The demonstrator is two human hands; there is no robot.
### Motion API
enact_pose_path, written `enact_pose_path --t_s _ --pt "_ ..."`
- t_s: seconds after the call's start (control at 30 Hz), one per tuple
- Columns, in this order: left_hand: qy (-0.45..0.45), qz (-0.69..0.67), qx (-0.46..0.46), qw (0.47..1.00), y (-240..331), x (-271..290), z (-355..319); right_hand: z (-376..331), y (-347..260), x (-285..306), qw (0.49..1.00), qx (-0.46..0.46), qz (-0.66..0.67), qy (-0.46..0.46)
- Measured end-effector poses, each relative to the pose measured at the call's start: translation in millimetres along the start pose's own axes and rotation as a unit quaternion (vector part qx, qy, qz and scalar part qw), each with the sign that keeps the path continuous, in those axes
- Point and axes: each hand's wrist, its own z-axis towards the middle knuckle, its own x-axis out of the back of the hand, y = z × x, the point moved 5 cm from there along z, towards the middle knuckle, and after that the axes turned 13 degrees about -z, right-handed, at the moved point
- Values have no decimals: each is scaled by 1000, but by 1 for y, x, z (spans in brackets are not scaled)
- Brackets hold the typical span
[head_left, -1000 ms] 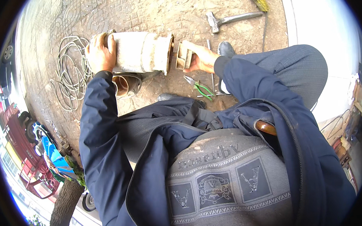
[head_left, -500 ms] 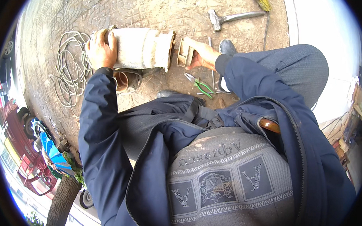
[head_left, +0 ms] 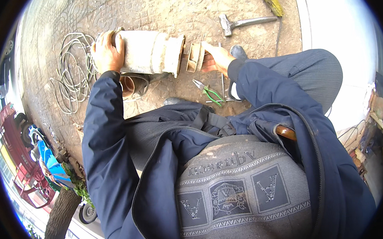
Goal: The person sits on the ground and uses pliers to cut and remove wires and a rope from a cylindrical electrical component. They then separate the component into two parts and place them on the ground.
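Note:
A whitish, worn metal cylinder (head_left: 147, 51) lies on its side, with a rusty flanged rim at its right end. My left hand (head_left: 109, 53) is wrapped over its left end, thumb along the top. In my right hand (head_left: 217, 59) is a short rusty metal ring with vanes (head_left: 194, 58), gripped by its right side. A small gap separates this ring from the cylinder's flange. Beneath the cylinder a round reddish-brown opening (head_left: 128, 85) shows in a darker part. Pliers with green handles (head_left: 209, 91) lie on the ground below my right hand.
A hammer (head_left: 247, 23) lies beyond my right hand, near a yellow object (head_left: 269, 0) with a dark cord. Coiled grey cable (head_left: 70, 67) is spread left of the cylinder. Thin metal rods (head_left: 223, 85) lie by my foot. A white surface (head_left: 341, 38) borders the ground at right.
My right hand has turned the vaned ring slightly and shifted its fingers on it, with the gap to the flange still there. My left hand keeps its hold on the cylinder.

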Motion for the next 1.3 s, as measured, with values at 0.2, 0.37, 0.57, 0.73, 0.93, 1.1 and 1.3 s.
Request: enact_pose_path --t_s 0.2,0.37,0.57,0.73,0.93,1.1,1.3 --pt "1 -13 16 1000 -2 -1 0 2 1 6 998 52 -20 31" --pt "-8 -17 18 1000 0 1 0 6 0 0 988 122 -91 26" --pt "-4 -12 19 1000 5 5 2 1 0 -12 996 69 -45 -43" --pt "15 -6 6 1000 7 6 0 0 -10 -20 993 81 -10 -88" --pt "2 0 19 1000 5 4 -1 2 -10 -18 989 131 -64 -15" --pt "93 -27 27 995 9 14 -3 5 -6 -21 992 72 -2 -106" --pt "131 -88 106 982 -7 9 -7 10 -2 -18 992 83 0 -96"
